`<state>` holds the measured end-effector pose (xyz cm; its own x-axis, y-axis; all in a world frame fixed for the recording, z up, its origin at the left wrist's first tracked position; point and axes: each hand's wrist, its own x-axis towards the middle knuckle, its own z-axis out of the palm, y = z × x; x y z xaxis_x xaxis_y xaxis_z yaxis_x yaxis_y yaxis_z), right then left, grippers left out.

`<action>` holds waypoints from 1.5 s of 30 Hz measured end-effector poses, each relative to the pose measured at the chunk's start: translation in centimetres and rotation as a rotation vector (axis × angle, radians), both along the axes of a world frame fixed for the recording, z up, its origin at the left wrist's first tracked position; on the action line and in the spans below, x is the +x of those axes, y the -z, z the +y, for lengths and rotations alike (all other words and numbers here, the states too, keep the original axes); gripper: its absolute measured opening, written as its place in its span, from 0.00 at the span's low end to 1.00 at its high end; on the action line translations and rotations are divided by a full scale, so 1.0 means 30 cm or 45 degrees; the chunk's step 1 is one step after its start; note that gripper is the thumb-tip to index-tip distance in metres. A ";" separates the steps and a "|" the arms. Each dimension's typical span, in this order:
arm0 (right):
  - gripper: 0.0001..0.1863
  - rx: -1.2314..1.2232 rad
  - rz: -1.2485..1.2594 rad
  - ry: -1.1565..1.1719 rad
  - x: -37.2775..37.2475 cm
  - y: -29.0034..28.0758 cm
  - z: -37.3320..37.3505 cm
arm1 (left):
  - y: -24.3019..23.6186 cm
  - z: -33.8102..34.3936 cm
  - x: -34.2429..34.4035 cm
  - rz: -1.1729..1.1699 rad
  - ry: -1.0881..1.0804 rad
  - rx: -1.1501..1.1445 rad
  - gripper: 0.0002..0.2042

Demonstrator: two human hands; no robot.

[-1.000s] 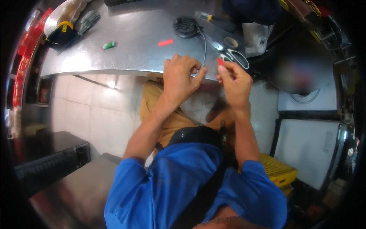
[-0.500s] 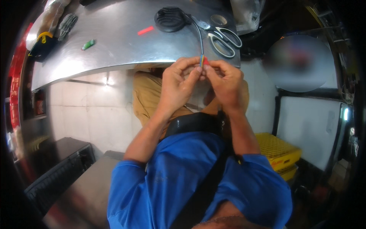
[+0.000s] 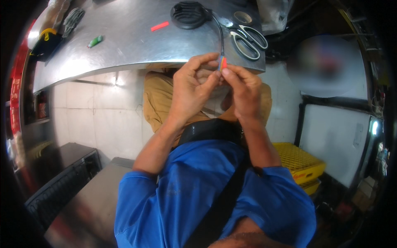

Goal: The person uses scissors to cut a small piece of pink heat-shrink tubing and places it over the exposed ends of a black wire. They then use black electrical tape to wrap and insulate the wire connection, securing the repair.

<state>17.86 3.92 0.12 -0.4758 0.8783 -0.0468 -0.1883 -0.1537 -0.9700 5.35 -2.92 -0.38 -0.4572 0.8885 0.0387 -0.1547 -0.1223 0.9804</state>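
Observation:
Just off the metal table's near edge, my left hand [image 3: 188, 87] pinches thin blue and yellow wires [image 3: 221, 62] at the end of a black cable [image 3: 221, 35]. My right hand [image 3: 247, 89] is closed beside it, its thumb and forefinger on a small red piece [image 3: 224, 64] that lies along the wires. Whether the red piece is around the wires or only beside them I cannot tell. The cable runs up to a round, black ribbed device [image 3: 188, 15] on the table. White-and-black handled scissors [image 3: 247, 46] rest to the right of the cable.
On the metal table [image 3: 128, 37] lie a roll of tape [image 3: 242, 17], a red strip [image 3: 160, 26], a small green object [image 3: 95, 41] and a grey bundle [image 3: 73, 20]. Yellow crates [image 3: 300, 163] stand at my right, and a brown-topped box [image 3: 95, 194] at my lower left.
More of the red piece shows between my fingertips. My left forefinger has lifted away from the wires a little. The table and its things sit slightly higher and further right in view.

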 end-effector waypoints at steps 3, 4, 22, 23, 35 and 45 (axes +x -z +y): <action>0.11 -0.162 0.092 0.011 -0.002 0.014 -0.008 | 0.005 -0.003 -0.015 -0.009 0.033 -0.006 0.20; 0.11 -0.200 0.124 0.018 -0.002 0.029 -0.011 | 0.001 -0.003 -0.019 0.019 0.029 -0.021 0.21; 0.08 -0.402 0.333 -0.114 -0.013 0.086 -0.004 | -0.023 -0.008 -0.053 -0.261 0.033 0.021 0.27; 0.08 -0.407 0.353 -0.130 -0.013 0.091 -0.002 | -0.022 -0.008 -0.054 -0.282 0.029 0.033 0.27; 0.07 -0.496 0.356 -0.143 -0.015 0.086 -0.005 | -0.002 -0.012 -0.070 -0.259 0.061 0.056 0.27; 0.07 -0.441 0.353 -0.075 -0.030 0.081 -0.013 | -0.003 -0.007 -0.078 -0.246 0.064 0.040 0.26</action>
<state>16.97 3.54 -2.30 -0.5610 0.8040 -0.1971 -0.4151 -0.4792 -0.7733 3.00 -3.13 -0.29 -0.4138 0.9102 -0.0174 -0.3459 -0.1395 0.9278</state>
